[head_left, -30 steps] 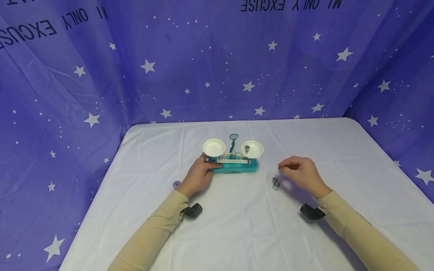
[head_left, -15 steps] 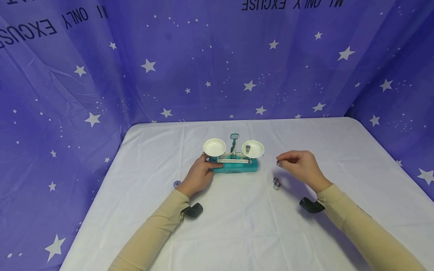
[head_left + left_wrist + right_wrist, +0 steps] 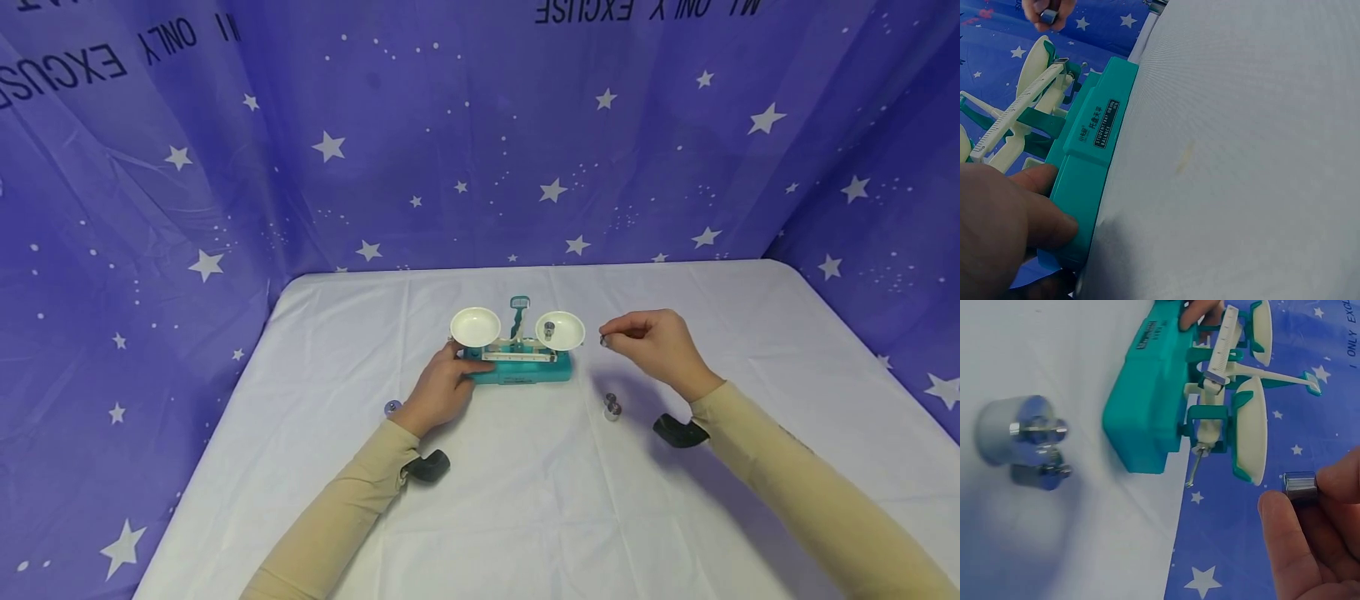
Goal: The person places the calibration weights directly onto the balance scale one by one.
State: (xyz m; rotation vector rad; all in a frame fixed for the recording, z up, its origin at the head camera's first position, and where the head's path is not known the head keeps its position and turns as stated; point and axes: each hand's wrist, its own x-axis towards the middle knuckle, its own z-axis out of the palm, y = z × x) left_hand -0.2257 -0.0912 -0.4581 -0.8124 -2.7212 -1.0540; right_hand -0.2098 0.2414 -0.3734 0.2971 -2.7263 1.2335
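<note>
A teal tray balance [image 3: 525, 372] with two cream pans stands mid-table. My left hand [image 3: 441, 392] grips the left end of its base; the left wrist view shows two digits on the front face, with the others partly hidden. In my right hand [image 3: 658, 348], thumb and fingertip pinch a small silver balance weight [image 3: 1300, 485], raised just right of the right pan [image 3: 570, 332]. A knobbed metal weight [image 3: 549, 331] sits in that pan. The left pan [image 3: 475, 327] holds nothing visible.
Two silver weights, a larger one [image 3: 1007, 432] and a smaller one [image 3: 1036, 476], stand close together on the white tablecloth [image 3: 525, 500], right of the balance. Another weight [image 3: 392, 407] lies beside my left wrist. A purple star-patterned curtain [image 3: 465, 133] hangs behind.
My right hand has lifted the small weight off the table area by the other two and carried it up and leftward, closer to the right pan. My left hand keeps its place.
</note>
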